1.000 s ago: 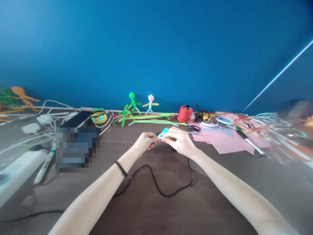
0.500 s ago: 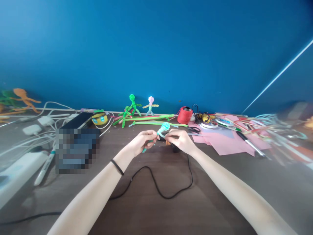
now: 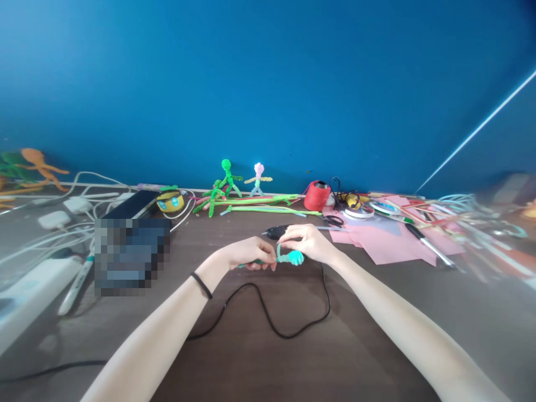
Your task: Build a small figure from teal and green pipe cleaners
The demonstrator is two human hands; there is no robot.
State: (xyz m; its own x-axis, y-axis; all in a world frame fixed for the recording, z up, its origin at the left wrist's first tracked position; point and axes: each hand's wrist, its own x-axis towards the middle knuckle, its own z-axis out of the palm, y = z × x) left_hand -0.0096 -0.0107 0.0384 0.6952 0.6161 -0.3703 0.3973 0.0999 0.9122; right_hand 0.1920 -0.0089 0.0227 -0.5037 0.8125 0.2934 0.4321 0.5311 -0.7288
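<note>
A turquoise pipe-cleaner figure (image 3: 296, 257) with a coiled round head lies sideways between my hands, its head pointing right. My left hand (image 3: 254, 254) is closed around its body, so much of the lower part is hidden by the fingers. With thumb and fingertips, my right hand (image 3: 305, 241) pinches a pale green strand that rises from the figure beside the left fingers. Just behind the right hand, a black glue gun (image 3: 275, 232) rests on the table, partly covered by that hand.
Pipe-cleaner figures, a green one (image 3: 226, 173) and a pink-headed one (image 3: 258, 174), stand by the wall. Loose green pipe cleaners (image 3: 268, 209), a red thread spool (image 3: 317, 195), scissors (image 3: 333, 220) and pink paper (image 3: 385, 245) lie around. A black cable (image 3: 262, 301) curves nearer me.
Both hands have come lower and nearer with the turquoise figure. Its head has turned from pointing up to pointing right, and the glue gun's tip now shows behind the hands.
</note>
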